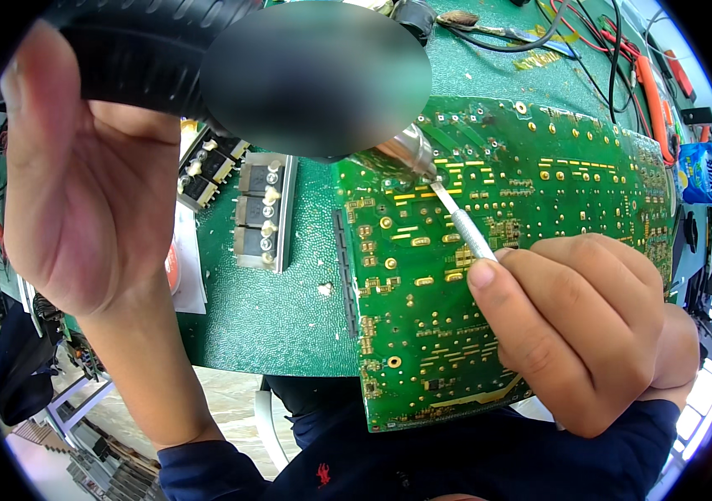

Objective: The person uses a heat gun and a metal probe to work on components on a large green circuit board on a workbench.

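My left hand is closed around the black ribbed body of a heat gun at the upper left. A blurred oval covers the gun's middle. Its metal nozzle points down at a large green circuit board, close above the upper part. In my right hand is a slim silver hobby knife with a knurled handle, held like a pen. Its tip meets the board, or nearly so, right beside the nozzle. The board lies tilted, its near corner reaching past the table edge.
Two black modules on metal strips, one nearer the board and one farther left, lie on the green table. A brush and cables are at the back. Orange-handled probes and a blue packet sit at right.
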`<state>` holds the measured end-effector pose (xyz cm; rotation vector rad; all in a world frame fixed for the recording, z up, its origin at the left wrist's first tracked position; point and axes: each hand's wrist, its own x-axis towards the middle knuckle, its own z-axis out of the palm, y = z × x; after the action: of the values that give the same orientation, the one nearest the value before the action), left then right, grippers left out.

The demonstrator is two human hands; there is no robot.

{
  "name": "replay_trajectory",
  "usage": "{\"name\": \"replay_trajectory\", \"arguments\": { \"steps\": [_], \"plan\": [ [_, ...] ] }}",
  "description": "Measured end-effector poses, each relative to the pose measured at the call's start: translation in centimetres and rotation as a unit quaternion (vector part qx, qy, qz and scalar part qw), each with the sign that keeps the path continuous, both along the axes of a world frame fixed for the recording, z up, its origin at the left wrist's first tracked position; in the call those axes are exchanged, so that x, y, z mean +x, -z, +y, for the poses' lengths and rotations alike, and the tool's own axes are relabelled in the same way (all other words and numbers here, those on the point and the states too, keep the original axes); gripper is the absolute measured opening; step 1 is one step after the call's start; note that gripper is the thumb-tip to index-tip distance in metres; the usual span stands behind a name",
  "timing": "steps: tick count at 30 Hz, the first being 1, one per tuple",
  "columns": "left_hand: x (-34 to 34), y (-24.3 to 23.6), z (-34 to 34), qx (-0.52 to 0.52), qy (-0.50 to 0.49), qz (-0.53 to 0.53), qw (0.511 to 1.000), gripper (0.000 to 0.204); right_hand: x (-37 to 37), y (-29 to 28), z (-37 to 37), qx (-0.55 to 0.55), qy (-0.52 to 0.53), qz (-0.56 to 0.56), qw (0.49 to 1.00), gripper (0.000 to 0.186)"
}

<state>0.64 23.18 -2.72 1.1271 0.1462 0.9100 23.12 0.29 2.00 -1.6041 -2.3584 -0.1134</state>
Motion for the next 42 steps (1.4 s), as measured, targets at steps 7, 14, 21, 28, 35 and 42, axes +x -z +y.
{"name": "replay_trajectory", "arguments": {
  "steps": [7,14,21,28,35,42],
  "plan": [
    [-0.5,-0.1,0.5,0.002,0.025,0.016,1.000,0.076,1.0,1.2,0.3,0.039,-0.057,-0.010,0.998,0.032],
    [-0.5,-0.2,0.5,0.004,0.040,0.021,0.999,0.075,0.3,0.8,0.1,0.022,-0.015,0.009,1.000,0.029],
    [-0.5,0.1,0.6,0.037,0.020,0.034,0.999,0.073,0.3,1.1,0.0,0.032,-0.019,0.001,0.999,0.032],
    [0.0,-0.1,0.2,0.010,0.007,-0.008,1.000,0.074,0.6,1.5,-0.1,0.050,-0.028,0.011,0.998,0.040],
    [0.6,0.3,-0.1,-0.001,0.009,-0.057,0.998,0.070,3.5,0.0,0.8,-0.009,-0.019,0.103,0.994,0.023],
    [1.0,0.2,0.0,-0.011,0.033,-0.072,0.997,0.065,8.1,0.5,2.4,-0.116,0.186,0.417,0.882,0.027]
  ]
}}
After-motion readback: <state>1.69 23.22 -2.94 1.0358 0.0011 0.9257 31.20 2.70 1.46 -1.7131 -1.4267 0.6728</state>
